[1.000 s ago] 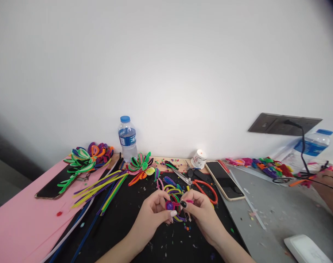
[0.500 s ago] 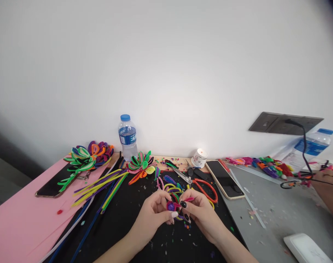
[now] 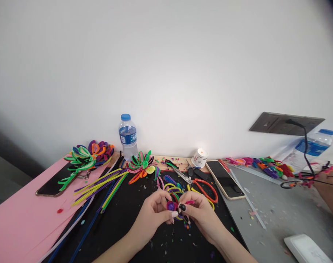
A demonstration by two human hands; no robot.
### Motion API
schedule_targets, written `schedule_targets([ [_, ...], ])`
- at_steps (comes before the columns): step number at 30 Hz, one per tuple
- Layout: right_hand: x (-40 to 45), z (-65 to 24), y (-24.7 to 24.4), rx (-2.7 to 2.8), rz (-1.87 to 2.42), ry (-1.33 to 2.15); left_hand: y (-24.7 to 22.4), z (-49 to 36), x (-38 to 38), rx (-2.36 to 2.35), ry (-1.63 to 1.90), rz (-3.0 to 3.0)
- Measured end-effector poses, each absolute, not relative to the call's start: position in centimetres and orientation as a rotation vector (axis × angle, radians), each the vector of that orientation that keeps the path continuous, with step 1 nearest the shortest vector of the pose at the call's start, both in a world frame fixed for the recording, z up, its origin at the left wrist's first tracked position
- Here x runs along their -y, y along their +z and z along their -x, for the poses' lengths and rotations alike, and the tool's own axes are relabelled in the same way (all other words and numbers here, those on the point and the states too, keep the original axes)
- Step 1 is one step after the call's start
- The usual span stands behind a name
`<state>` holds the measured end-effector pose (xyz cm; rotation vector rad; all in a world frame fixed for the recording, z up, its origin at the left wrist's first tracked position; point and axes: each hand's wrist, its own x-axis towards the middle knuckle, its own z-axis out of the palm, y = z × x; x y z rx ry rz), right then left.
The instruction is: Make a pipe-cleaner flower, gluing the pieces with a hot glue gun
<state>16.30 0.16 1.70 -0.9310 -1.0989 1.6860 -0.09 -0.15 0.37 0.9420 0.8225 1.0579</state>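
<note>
Near the middle of the black mat [image 3: 144, 233], my left hand [image 3: 158, 209] pinches a small purple and magenta fuzzy piece [image 3: 171, 206] between thumb and fingers. My right hand [image 3: 196, 209] is closed on the magenta end [image 3: 190, 202] of that piece, right beside the left fingertips. Just behind the hands lie looped purple, green and yellow fuzzy stems [image 3: 173, 187], partly hidden by the fingers. Scissors with orange-red handles [image 3: 206, 189] rest open behind my right hand.
Left are a bottle [image 3: 128, 137], fuzzy flowers [image 3: 141, 164], loose stems [image 3: 100, 188] and a dark phone [image 3: 53, 182]. Right are a paper cup [image 3: 199, 158], a phone [image 3: 225, 179], a white object [image 3: 305, 248] and another person's hand [image 3: 329, 188] near fuzzy pieces.
My hands keep nearly the same place, with a slight shift of the right fingers on the magenta end. At the far right, the other person's hand has moved and its fingers now touch the pink pieces.
</note>
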Motion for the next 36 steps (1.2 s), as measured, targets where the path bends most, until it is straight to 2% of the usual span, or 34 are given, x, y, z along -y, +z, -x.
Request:
schedule_targets([
  [12, -0.54, -16.81, 1.48, 1.004, 0.904, 1.530, 0.22, 0.09, 0.03, -0.833, 1.069, -0.945],
  [24, -0.39, -16.77, 1.38, 0.921, 0.800, 1.873, 0.24, 0.09, 0.11, -0.850, 1.074, -0.948],
  [36, -0.62, -16.67, 1.21, 0.834, 0.843, 1.788, 0.64, 0.21, 0.00, -0.879, 1.078, -0.993],
])
